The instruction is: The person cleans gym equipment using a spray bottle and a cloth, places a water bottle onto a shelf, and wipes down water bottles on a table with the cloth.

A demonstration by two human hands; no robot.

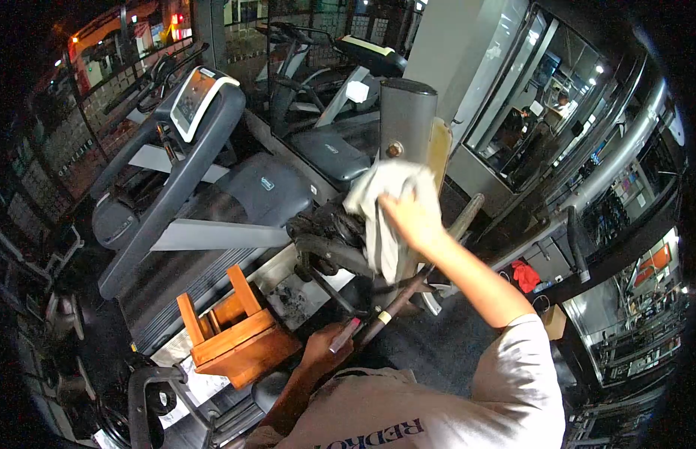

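Observation:
My right hand [414,218] presses a white cloth [389,258] against the lower part of an upright grey pad [409,112] on an exercise machine. The fingers are bent over the cloth, which hangs down in folds. Low in the view, my left hand [327,350] is closed around a small object with a red end and a pale body [345,335]; its kind cannot be made out. That hand is beside a dark metal bar [402,298] of the machine. Black padded parts [329,236] lie just left of the cloth.
A wooden stool [239,344] lies tipped over at lower left. Treadmills [205,112] stand behind it. A thick silver tube [614,161] curves along the right, near a red cloth [524,276] and a cardboard box [554,322]. A window [539,90] is at upper right.

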